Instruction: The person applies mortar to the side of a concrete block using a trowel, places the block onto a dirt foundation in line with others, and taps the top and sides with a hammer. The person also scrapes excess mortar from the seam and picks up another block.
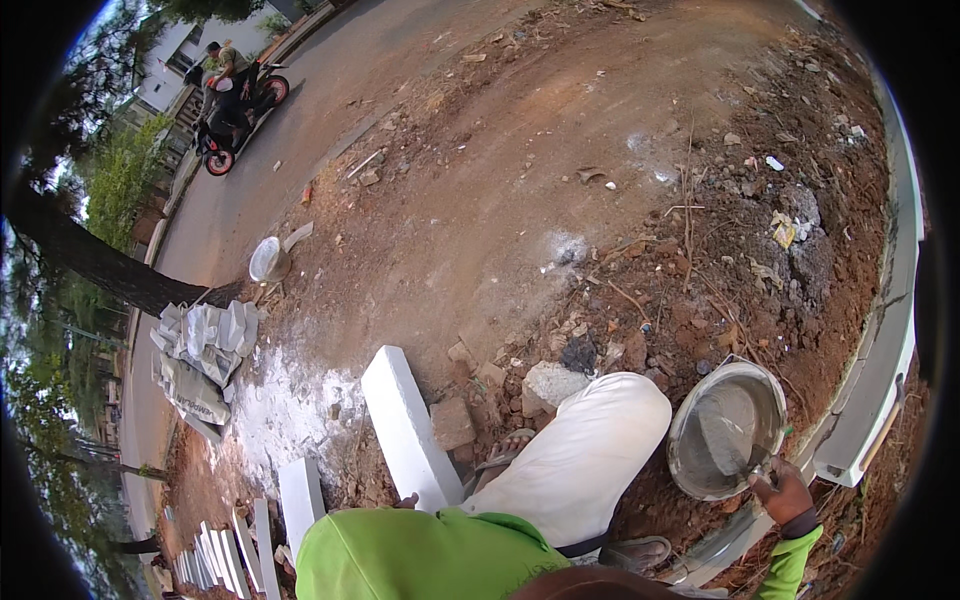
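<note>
My right hand [777, 494] grips a trowel [748, 472] at the right side of a round bucket [690, 440] with grey, wet-looking mix inside. My left hand [407, 501] touches the lower left edge of a long white block [405, 420]; most of it is hidden behind my green-sleeved arm, so its grip is unclear. My bent knee [610, 420] in pale trousers lies between block and bucket, with sandalled feet below.
A concrete kerb [860, 360] curves along the right. More white blocks [298, 495], stacked sacks [200, 360], a pail [268, 260] and a tree trunk [100, 260] are at left. Two people on a motorbike [230, 120] are on the road. Rubble [580, 355] lies beyond my knee.
</note>
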Tool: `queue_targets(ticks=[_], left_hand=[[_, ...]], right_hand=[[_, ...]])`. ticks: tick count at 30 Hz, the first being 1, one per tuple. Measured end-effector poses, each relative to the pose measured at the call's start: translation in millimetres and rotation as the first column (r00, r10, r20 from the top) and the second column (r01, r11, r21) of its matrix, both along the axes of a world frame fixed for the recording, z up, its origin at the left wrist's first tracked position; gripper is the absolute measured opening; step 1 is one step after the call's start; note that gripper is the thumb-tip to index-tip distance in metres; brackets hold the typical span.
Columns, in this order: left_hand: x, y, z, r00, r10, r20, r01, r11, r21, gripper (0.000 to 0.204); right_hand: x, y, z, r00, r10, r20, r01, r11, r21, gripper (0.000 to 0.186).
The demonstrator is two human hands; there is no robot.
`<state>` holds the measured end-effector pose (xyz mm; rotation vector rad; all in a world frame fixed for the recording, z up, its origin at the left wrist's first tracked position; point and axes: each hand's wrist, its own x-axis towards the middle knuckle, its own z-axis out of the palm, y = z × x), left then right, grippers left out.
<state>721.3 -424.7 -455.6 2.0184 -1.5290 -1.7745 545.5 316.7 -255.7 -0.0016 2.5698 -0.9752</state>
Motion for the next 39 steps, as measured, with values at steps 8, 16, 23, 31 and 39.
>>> queue_targets(ticks=[8,16,23,31,39], left_hand=[[76,21,-15,0.958,0.281,-0.052,-0.273,0.955,0.115,0.073],[79,38,-16,0.902,0.428,-0.066,-0.405,0.888,0.219,0.073],[66,30,-11,0.899,0.435,-0.047,-0.411,0.877,0.248,0.073],[57,-8,17,0.932,0.36,-0.051,-0.345,0.92,0.185,0.073],[41,-97,81,0.951,0.292,-0.102,-0.294,0.956,-0.013,0.073]], right_hand=[[4,-21,8,0.965,-0.192,0.176,0.203,0.978,-0.047,0.029],[29,9,15,0.904,-0.349,0.248,0.321,0.936,0.147,0.033],[19,5,22,0.963,-0.22,0.154,0.173,0.947,0.269,0.045],[3,7,46,0.868,-0.332,0.369,0.264,0.939,0.222,0.063],[18,18,69,0.888,-0.343,0.305,0.279,0.931,0.234,0.061]])
